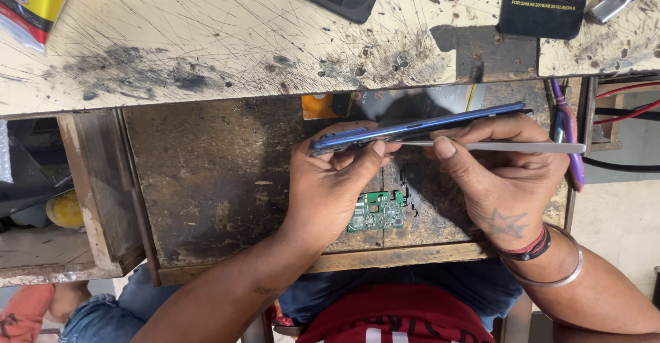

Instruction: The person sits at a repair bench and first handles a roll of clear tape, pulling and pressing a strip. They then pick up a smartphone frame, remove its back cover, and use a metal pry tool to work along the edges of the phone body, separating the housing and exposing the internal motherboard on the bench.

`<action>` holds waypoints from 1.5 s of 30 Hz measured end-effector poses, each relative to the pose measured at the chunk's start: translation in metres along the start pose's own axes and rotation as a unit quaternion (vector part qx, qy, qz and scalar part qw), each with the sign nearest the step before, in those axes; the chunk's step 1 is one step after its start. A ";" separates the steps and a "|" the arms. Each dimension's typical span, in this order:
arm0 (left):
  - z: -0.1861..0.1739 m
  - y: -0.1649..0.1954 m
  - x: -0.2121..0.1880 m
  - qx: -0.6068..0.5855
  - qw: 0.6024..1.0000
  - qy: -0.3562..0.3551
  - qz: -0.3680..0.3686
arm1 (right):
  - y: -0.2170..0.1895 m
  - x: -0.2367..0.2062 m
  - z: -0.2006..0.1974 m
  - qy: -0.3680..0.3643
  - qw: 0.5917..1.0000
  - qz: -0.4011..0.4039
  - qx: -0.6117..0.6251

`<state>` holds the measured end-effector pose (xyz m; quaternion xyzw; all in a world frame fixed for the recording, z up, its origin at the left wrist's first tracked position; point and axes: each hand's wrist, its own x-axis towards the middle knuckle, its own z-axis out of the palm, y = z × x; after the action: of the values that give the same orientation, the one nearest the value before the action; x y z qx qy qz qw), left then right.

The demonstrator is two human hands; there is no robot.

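The left hand (330, 181) is clamped on the near end of a blue phone (419, 128), held on edge above a worn wooden shelf (206, 178). The right hand (498, 174) pinches a thin metal tool (495, 147), its tip lying against the phone's lower edge just beside the left thumb. Below both hands, a green circuit board (377, 211) lies on the shelf.

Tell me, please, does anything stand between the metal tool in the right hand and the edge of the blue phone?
Nothing visible does. The right hand holds the metal tool with its tip at the edge of the blue phone, which the left hand holds; its thumb lies beside the tip.
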<state>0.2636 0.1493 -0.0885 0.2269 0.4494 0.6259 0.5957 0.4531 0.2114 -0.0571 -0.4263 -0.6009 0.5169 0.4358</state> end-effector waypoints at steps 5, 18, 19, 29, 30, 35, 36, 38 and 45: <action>0.001 0.000 0.001 -0.008 1.000 0.014 -0.017 | 0.003 -0.001 -0.001 -0.001 0.999 -0.036 -0.024; 0.001 0.001 0.001 0.010 1.000 0.006 -0.017 | 0.004 -0.001 -0.001 0.008 0.999 -0.027 -0.042; 0.000 0.002 0.001 0.012 1.000 0.004 -0.015 | 0.004 -0.001 -0.001 0.008 0.999 -0.028 -0.040; 0.003 0.003 0.001 0.012 1.000 0.013 -0.022 | 0.001 0.001 0.001 0.010 1.000 -0.015 -0.015; 0.003 0.003 0.001 0.013 1.000 0.014 -0.024 | 0.001 0.001 0.002 0.010 1.000 -0.013 -0.015; 0.002 0.002 0.001 0.004 1.000 0.006 -0.017 | 0.000 0.002 0.002 0.010 1.000 -0.004 -0.019; 0.002 0.002 0.000 0.004 1.000 0.005 -0.018 | 0.000 0.002 0.002 0.010 1.000 -0.003 -0.019; 0.002 0.002 0.001 0.002 1.000 0.005 -0.018 | 0.000 0.001 0.002 0.007 1.000 -0.001 -0.017; 0.002 0.002 0.000 0.002 1.000 0.002 -0.013 | 0.000 0.002 0.002 0.002 1.000 0.003 -0.009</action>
<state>0.2641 0.1506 -0.0858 0.2214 0.4549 0.6173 0.6025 0.4505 0.2127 -0.0566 -0.4331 -0.6035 0.5117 0.4317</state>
